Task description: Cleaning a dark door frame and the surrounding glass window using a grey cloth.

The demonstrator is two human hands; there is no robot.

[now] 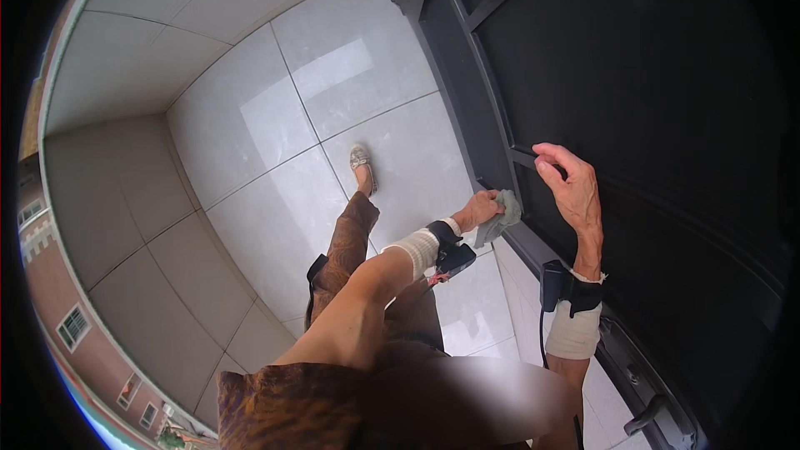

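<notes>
My left hand (480, 209) grips a grey-green cloth (503, 219). The cloth lies against the lower rail of a dark panelled door (625, 94), and part of it hangs below my fingers. To the right, my right hand (575, 184) is in front of the door's dark panel. It holds nothing; its fingers are bent with a gap above the thumb. Whether its fingertips touch the door cannot be told. Both wrists carry strapped black devices over pale knitted cuffs.
A door handle (647, 415) juts out at the lower right. Light floor tiles (375, 106) lie underfoot, with one patterned shoe (360, 162) visible. A tiled parapet wall (144, 200) bounds the left side. Beyond it, a building (69, 300) with windows shows.
</notes>
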